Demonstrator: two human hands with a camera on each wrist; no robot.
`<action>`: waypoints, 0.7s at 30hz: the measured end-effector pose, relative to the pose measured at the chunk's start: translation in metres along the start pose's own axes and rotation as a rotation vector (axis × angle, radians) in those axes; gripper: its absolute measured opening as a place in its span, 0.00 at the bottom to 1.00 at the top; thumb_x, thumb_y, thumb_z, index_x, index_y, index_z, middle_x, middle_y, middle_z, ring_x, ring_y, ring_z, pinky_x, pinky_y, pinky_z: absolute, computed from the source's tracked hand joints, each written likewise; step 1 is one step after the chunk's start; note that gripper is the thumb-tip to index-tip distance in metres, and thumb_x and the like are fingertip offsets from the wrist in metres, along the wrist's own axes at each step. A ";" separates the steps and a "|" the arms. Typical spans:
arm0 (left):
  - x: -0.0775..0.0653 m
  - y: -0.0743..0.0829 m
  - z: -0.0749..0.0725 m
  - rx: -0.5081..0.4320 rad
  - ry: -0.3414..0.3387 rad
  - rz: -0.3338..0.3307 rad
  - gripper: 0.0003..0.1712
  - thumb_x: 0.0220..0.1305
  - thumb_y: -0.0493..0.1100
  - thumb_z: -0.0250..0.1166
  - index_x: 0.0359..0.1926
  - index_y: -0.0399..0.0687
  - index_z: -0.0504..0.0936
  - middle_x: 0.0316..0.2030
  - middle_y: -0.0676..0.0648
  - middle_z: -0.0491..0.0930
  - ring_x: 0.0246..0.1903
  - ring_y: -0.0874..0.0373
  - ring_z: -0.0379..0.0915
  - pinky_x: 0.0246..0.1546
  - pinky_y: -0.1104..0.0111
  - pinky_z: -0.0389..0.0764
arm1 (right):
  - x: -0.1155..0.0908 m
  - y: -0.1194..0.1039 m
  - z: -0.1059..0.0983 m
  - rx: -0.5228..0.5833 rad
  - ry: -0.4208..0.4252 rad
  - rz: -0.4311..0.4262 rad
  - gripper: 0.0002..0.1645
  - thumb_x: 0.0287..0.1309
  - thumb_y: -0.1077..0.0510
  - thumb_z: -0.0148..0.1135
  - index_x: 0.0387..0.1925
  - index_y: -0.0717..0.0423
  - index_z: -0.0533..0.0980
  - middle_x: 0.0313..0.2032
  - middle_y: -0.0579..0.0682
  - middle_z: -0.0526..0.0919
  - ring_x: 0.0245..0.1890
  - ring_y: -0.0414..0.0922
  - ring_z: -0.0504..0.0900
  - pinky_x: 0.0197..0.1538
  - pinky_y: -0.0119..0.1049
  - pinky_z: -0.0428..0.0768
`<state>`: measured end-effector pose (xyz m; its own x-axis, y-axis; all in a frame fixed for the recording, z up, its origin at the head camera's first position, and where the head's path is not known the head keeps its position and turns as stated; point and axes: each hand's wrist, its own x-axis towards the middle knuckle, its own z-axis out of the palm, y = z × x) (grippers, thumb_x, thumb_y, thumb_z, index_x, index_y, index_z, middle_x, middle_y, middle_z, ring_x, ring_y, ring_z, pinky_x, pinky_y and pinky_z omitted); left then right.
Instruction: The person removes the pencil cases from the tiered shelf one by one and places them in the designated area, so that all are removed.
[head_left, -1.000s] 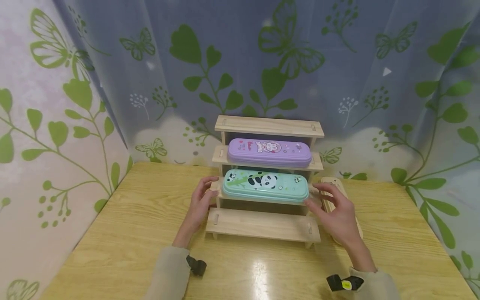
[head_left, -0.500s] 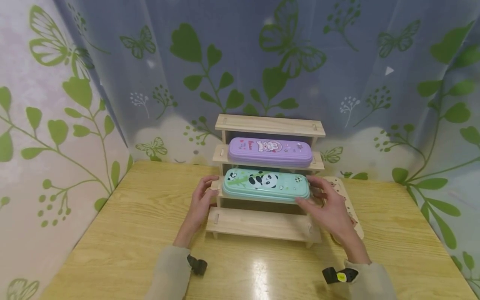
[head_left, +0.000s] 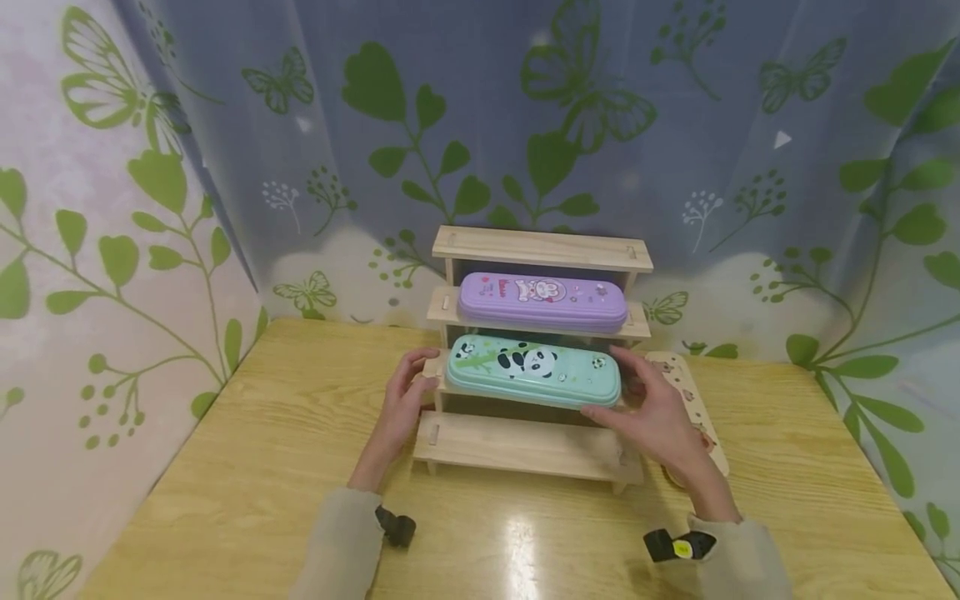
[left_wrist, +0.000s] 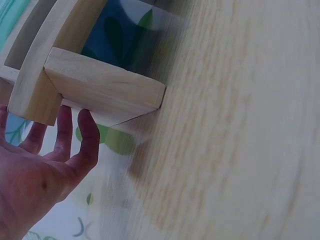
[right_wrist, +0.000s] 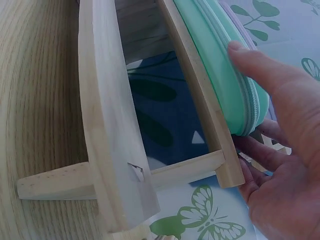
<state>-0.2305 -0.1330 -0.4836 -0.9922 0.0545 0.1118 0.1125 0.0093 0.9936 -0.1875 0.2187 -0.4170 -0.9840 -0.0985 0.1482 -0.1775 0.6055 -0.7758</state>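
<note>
A mint-green pencil case [head_left: 534, 372] with panda pictures lies along the second tier from the bottom of a stepped wooden rack [head_left: 525, 450]. My right hand [head_left: 660, 417] holds the case's right end, thumb along its zipped front edge and fingers behind the end. In the right wrist view the thumb presses beside the zip of the pencil case [right_wrist: 220, 75]. My left hand [head_left: 401, 404] grips the left end of that same tier; in the left wrist view its curled fingers touch the rack's wood [left_wrist: 105, 82]. On the tier above lies a purple pencil case [head_left: 543, 302].
A cream pencil case [head_left: 693, 400] with small printed figures lies on the table [head_left: 247, 467] just right of the rack, partly behind my right hand. A patterned curtain [head_left: 480, 125] hangs close behind the rack.
My right hand has moved left from beside the mint-green pencil case onto its right end, and its thumb has slid along the front edge. The left hand stays at the rack.
</note>
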 end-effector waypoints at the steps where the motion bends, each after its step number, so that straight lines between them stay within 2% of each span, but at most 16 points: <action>1: 0.000 0.000 0.000 0.001 -0.001 0.002 0.24 0.73 0.40 0.52 0.67 0.51 0.70 0.68 0.40 0.69 0.59 0.43 0.73 0.52 0.47 0.85 | 0.000 0.001 0.000 0.004 -0.001 -0.005 0.59 0.49 0.43 0.80 0.77 0.50 0.59 0.71 0.61 0.67 0.70 0.62 0.69 0.71 0.58 0.71; 6: 0.001 0.001 0.002 0.001 0.006 0.009 0.23 0.73 0.40 0.51 0.67 0.50 0.70 0.67 0.39 0.69 0.58 0.44 0.74 0.50 0.48 0.86 | 0.000 0.002 0.000 0.002 -0.017 -0.030 0.59 0.47 0.44 0.81 0.76 0.52 0.61 0.67 0.61 0.68 0.67 0.63 0.70 0.71 0.59 0.71; 12: 0.001 0.000 0.002 -0.003 0.016 0.008 0.23 0.72 0.39 0.51 0.67 0.49 0.70 0.66 0.39 0.70 0.56 0.45 0.75 0.49 0.44 0.85 | -0.003 0.000 0.000 -0.012 -0.004 -0.059 0.55 0.43 0.48 0.84 0.70 0.56 0.66 0.62 0.58 0.72 0.63 0.59 0.74 0.68 0.57 0.75; 14: 0.001 0.000 0.002 -0.005 0.017 0.007 0.23 0.72 0.39 0.51 0.67 0.49 0.70 0.66 0.39 0.70 0.55 0.46 0.75 0.49 0.46 0.86 | -0.005 0.000 0.001 -0.006 0.016 -0.063 0.54 0.40 0.50 0.85 0.69 0.55 0.68 0.61 0.57 0.75 0.59 0.56 0.77 0.65 0.52 0.79; 16: 0.001 0.000 0.002 -0.005 0.016 0.010 0.24 0.72 0.38 0.51 0.67 0.48 0.70 0.66 0.38 0.70 0.54 0.47 0.75 0.48 0.48 0.86 | -0.007 0.000 0.001 0.003 0.038 -0.075 0.53 0.39 0.53 0.86 0.68 0.54 0.69 0.59 0.56 0.77 0.55 0.53 0.80 0.60 0.41 0.82; 18: 0.000 0.000 0.002 -0.006 0.017 0.013 0.24 0.72 0.38 0.51 0.67 0.48 0.70 0.65 0.38 0.71 0.53 0.49 0.76 0.47 0.51 0.87 | -0.008 0.000 0.000 0.024 0.062 -0.095 0.53 0.37 0.55 0.87 0.67 0.53 0.70 0.58 0.55 0.79 0.51 0.50 0.82 0.53 0.31 0.82; 21: 0.000 0.001 0.003 -0.003 0.022 0.013 0.24 0.71 0.37 0.52 0.67 0.48 0.70 0.65 0.38 0.71 0.52 0.51 0.76 0.44 0.56 0.87 | -0.011 0.001 -0.001 0.065 0.081 -0.130 0.52 0.36 0.60 0.86 0.66 0.55 0.71 0.58 0.55 0.79 0.48 0.46 0.83 0.49 0.21 0.80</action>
<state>-0.2306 -0.1303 -0.4829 -0.9917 0.0322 0.1246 0.1248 0.0056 0.9922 -0.1769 0.2213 -0.4191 -0.9489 -0.1070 0.2969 -0.3063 0.5388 -0.7848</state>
